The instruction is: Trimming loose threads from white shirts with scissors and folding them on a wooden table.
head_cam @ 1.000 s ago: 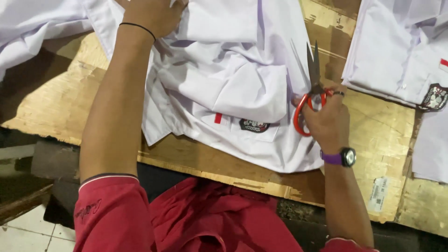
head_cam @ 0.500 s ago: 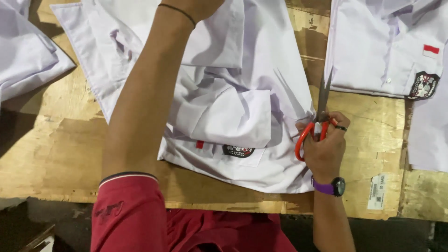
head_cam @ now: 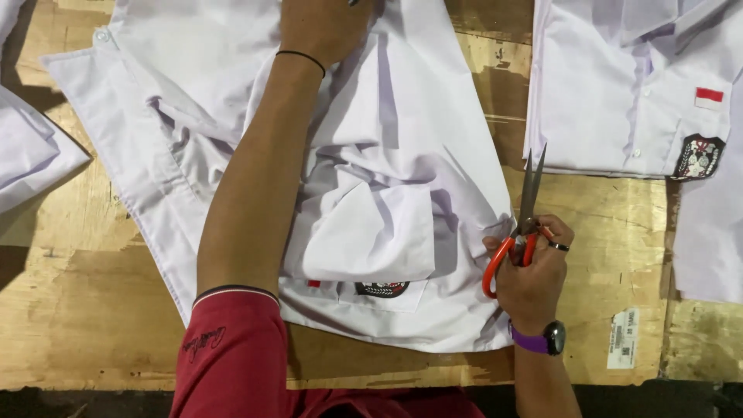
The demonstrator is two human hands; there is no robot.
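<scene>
Scissors (head_cam: 520, 232) with red handles sit pinched in the right hand (head_cam: 530, 279), blades shut, at the white shirt's (head_cam: 402, 170) right edge on the tabletop (head_cam: 93, 310). The left hand (head_cam: 325, 27) presses flat on the shirt's far end. Bunched folds near the blades could get snipped by mistake.

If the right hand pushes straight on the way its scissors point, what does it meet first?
The right hand holds red-handled scissors, blades aimed up the picture. Ahead lies bare wooden table, in the gap between the white shirt and the second shirt. The second shirt's edge looks closest; a slight drift would probably catch it.
</scene>
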